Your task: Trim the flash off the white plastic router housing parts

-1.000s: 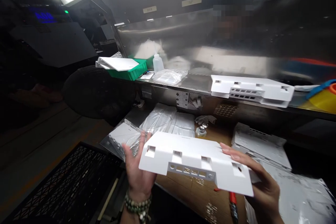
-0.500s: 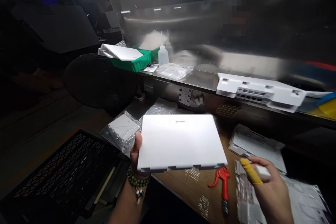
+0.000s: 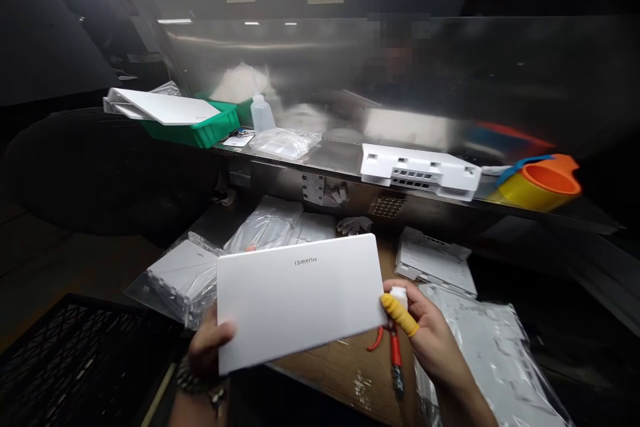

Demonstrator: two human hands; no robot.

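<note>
Reading "HUAWEI", upside down to the camera, along the far edge of the white panel [image 3: 300,300]; no other writing is legible, the shelf labels above being blurred. Left hand [image 3: 209,347] comes up from below, palm under the panel's near left corner, thumb clamped over its top face, gripping it. The panel is held roughly flat, slightly tilted, above the brown workbench [image 3: 345,367]. Right of the panel, the right hand [image 3: 425,330] touches its right edge; the index finger wears a yellow finger cot [image 3: 400,313], and the fingers pinch a small white piece [image 3: 399,293]. Below that edge lies a red-handled tool [image 3: 393,350] on the workbench.
</note>
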